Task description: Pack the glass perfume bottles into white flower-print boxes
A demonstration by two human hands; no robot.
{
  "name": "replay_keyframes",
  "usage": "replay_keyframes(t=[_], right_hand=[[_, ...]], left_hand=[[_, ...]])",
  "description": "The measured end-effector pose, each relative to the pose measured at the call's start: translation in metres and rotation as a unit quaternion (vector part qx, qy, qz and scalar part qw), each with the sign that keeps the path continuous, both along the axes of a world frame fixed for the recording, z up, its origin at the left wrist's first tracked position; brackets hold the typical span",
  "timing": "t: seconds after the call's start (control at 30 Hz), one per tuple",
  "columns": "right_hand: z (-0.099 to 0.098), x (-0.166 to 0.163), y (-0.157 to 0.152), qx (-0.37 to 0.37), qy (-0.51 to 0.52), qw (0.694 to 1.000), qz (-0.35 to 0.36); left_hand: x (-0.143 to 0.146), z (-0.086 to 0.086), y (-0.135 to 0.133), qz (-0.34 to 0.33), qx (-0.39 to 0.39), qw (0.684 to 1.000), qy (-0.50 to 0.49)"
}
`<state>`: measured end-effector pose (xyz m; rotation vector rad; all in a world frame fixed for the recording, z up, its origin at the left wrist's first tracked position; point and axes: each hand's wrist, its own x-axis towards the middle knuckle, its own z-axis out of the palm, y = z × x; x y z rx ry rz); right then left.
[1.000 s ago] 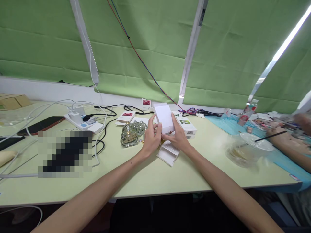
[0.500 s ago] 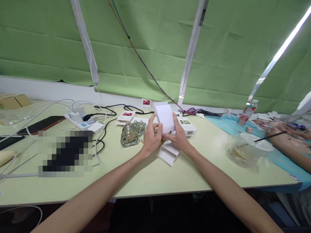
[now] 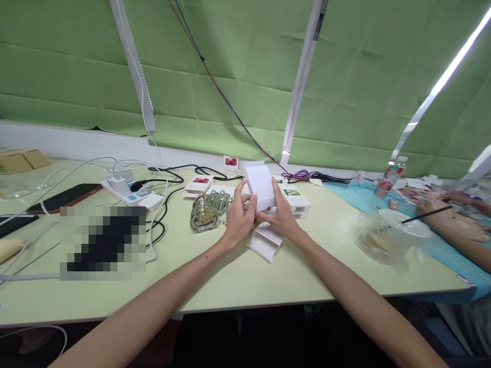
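Observation:
A plain white cardboard box (image 3: 262, 185) is held tilted above the table between both hands. My left hand (image 3: 241, 214) is closed on its left side and lower edge. My right hand (image 3: 284, 213) grips the right side, with the thumb near the bottom edge. Beneath them lies an opened white carton (image 3: 265, 243) with a flap and printed text. Left of my hands stand a glass bottle (image 3: 203, 217) with gold details and several smaller-looking glass bottles (image 3: 220, 201) behind it, partly hidden. A white box with a green picture (image 3: 296, 197) lies just behind my right hand.
A box with a red picture (image 3: 199, 184) lies behind the bottles. Left are a power strip (image 3: 132, 194) and tangled cables. Right are a lidded plastic cup (image 3: 387, 237) with a black straw, a blue sheet (image 3: 351, 197), a bottle (image 3: 390, 176) and another person's arm (image 3: 452, 222).
My hands and the white box stay practically still. At the far right, the other person's hands have shifted slightly.

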<state>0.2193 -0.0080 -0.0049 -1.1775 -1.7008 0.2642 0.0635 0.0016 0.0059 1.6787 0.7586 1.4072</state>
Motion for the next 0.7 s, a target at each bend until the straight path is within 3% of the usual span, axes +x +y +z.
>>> replay_keyframes(t=[0.7], right_hand=[[-0.0008,-0.0007,0.0002,-0.004,0.007,1.0,-0.001]], left_hand=[[0.0002,-0.0017,0.0018,0.004,0.005,1.0,0.002]])
